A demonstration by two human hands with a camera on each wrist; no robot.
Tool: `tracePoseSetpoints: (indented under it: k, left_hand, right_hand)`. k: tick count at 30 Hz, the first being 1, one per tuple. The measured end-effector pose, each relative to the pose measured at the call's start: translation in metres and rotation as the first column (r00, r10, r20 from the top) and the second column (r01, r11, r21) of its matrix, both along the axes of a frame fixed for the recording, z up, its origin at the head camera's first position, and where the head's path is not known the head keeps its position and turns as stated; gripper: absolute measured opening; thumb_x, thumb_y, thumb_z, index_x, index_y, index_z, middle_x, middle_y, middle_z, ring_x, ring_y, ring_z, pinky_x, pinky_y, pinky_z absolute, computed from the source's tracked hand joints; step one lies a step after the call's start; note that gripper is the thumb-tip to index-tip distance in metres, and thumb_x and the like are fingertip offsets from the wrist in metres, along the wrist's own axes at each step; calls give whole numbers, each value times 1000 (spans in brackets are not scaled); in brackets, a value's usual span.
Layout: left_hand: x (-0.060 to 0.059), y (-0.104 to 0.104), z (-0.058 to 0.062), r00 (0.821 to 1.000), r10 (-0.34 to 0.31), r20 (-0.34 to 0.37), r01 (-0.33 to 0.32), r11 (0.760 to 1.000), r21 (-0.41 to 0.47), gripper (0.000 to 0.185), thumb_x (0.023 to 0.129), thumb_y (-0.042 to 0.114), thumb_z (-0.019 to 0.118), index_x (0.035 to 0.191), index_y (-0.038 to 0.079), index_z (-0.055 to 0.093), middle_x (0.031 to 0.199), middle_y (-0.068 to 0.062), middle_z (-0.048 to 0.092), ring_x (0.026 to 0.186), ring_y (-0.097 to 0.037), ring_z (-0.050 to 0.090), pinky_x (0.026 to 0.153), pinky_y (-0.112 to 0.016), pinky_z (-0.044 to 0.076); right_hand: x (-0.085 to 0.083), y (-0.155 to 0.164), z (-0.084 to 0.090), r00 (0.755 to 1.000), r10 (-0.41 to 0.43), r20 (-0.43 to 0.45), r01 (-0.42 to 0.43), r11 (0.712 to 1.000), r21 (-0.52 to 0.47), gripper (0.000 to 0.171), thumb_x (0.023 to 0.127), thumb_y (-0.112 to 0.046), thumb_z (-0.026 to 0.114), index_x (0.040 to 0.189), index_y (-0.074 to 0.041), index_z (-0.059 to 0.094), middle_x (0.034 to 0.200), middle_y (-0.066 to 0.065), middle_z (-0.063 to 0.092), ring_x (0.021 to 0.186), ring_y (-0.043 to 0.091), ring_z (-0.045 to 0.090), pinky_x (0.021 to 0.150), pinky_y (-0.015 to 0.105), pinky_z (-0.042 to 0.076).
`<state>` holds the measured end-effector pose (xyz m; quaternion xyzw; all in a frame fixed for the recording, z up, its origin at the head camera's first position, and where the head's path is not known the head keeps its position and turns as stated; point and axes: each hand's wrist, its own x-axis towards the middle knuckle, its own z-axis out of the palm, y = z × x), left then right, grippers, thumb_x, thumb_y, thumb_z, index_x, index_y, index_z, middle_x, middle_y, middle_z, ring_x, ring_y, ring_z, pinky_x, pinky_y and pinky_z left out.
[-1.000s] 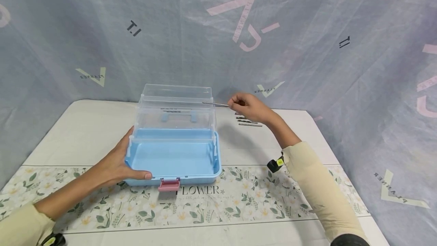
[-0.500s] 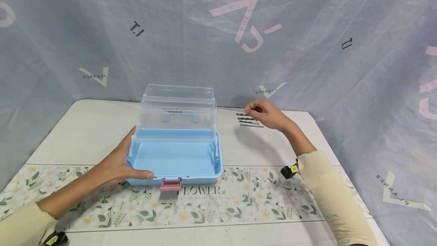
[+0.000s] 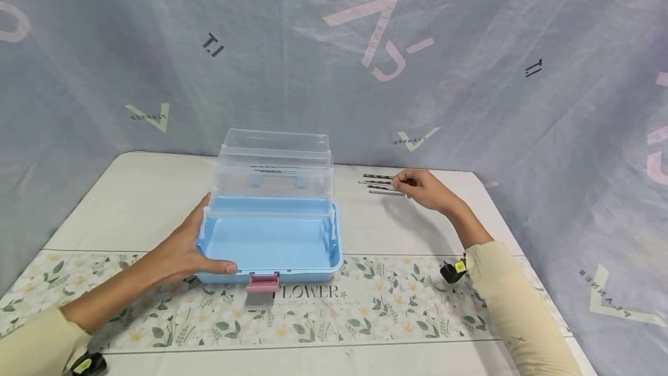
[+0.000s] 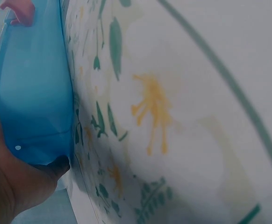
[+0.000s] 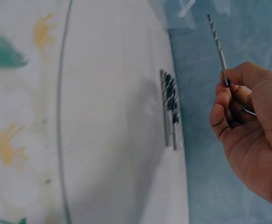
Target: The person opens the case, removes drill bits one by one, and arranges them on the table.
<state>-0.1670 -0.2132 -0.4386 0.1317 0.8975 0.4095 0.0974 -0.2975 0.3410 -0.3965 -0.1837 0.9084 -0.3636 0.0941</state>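
In the head view an uncovered blue plastic box (image 3: 271, 242) with clear fold-out trays (image 3: 273, 158) stands on the table. My left hand (image 3: 180, 251) holds its left end, thumb on the front rim. The left wrist view shows the same hand around the end of the blue box (image 4: 35, 93). My right hand (image 3: 425, 189) is raised to the right of the box. It pinches a slim silver drill bit (image 5: 216, 44) between thumb and fingertips. Several dark drill bits (image 5: 169, 93) lie side by side on the table below, partly hidden by the hand in the head view.
Thin drill bits (image 3: 273, 169) show through the clear trays. A pink latch (image 3: 263, 283) hangs at the box's front. A floral strip (image 3: 396, 306) runs across the white table (image 3: 365, 219). Behind the table hangs a grey printed cloth (image 3: 282, 62).
My right hand has moved right and slightly down with the drill bit, from beside the clear trays to over the row of bits. The left hand stays on the box.
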Motion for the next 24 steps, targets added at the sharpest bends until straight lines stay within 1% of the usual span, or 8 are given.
tracePoseSetpoints:
  k: [4,8,12,17,21,24]
  left_hand:
    - [0,0,1,1000,7,-6,-7,1000,-18,168,75,45,106,180,21,-23,187,-34,4,166,-68,21,118,-92,32]
    - [0,1,1,1000,10,-8,-10,1000,-29,168,75,47,106,180,21,-23,187,-34,6,166,-68,23,119,-92,32]
    - [1,1,1,1000,8,-15,-9,1000,-28,168,74,46,106,180,21,-22,187,-34,9,165,-68,25,119,-91,33]
    - [1,0,0,1000,5,-22,-5,1000,-23,168,74,45,106,180,21,-22,187,-33,9,165,-67,27,118,-91,34]
    - [0,0,0,1000,3,-27,-4,1000,-15,168,74,44,106,180,21,-21,187,-32,9,165,-66,26,118,-91,34]
    - [0,0,1,1000,4,-20,-4,1000,-16,168,74,45,106,180,20,-21,187,-33,7,166,-67,24,118,-92,33]
  right_hand:
    - [-1,9,-13,999,-22,27,22,999,28,32,119,-20,58,134,3,74,129,24,76,107,33,68,87,36,58]
    - [-2,17,-23,999,-33,28,30,996,79,32,119,-22,58,132,2,75,130,23,76,109,29,69,86,32,56]
    - [-4,25,-33,999,-52,15,50,992,115,29,118,-20,60,130,2,76,126,22,77,107,24,69,87,32,56]
    - [-5,31,-43,996,-85,8,83,990,113,25,117,-16,61,127,0,78,120,19,79,99,19,68,88,30,56]
    - [-5,32,-47,996,-88,-13,89,991,101,24,116,-16,62,125,1,78,116,19,77,93,16,64,83,29,53]
    - [-5,32,-48,996,-85,-28,88,991,99,24,116,-15,63,124,2,78,115,20,76,91,17,61,79,28,50]
